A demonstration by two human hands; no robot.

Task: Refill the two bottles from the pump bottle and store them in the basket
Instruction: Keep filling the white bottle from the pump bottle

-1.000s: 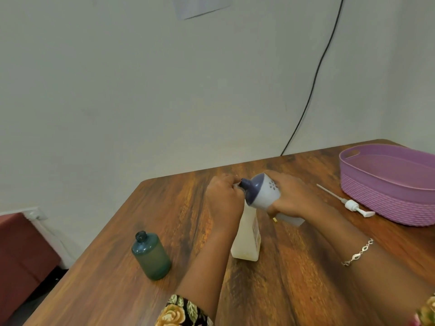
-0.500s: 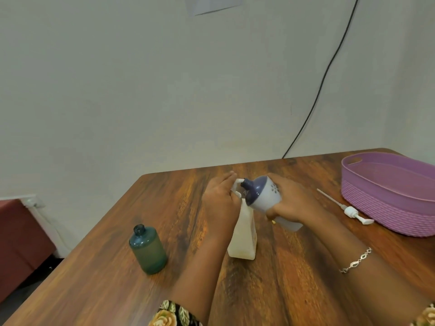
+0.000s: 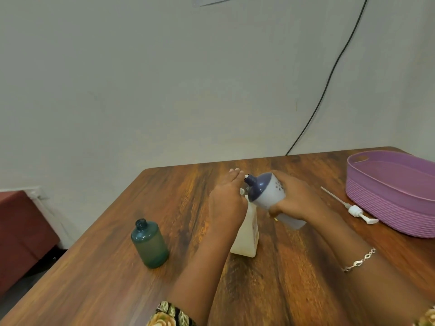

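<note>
We hold the lavender pump bottle (image 3: 268, 194), pump removed, tilted in our right hand (image 3: 296, 198), fingers clamped round its body and its dark neck aimed at the mouth of the cream bottle (image 3: 247, 236) standing mid-surface (image 3: 294, 278). Our left hand (image 3: 226, 203) lies against that bottle's neck, fingers (image 3: 235, 171) straight, steadying rather than gripping. We judge the stream could miss the narrow mouth and run down the side, or a nudge could tip the loosely held bottle. The open teal bottle (image 3: 150, 243) stands well to the left. The pump head (image 3: 354, 210) lies just beside the purple basket (image 3: 388, 208), where our right arm could sweep it.
</note>
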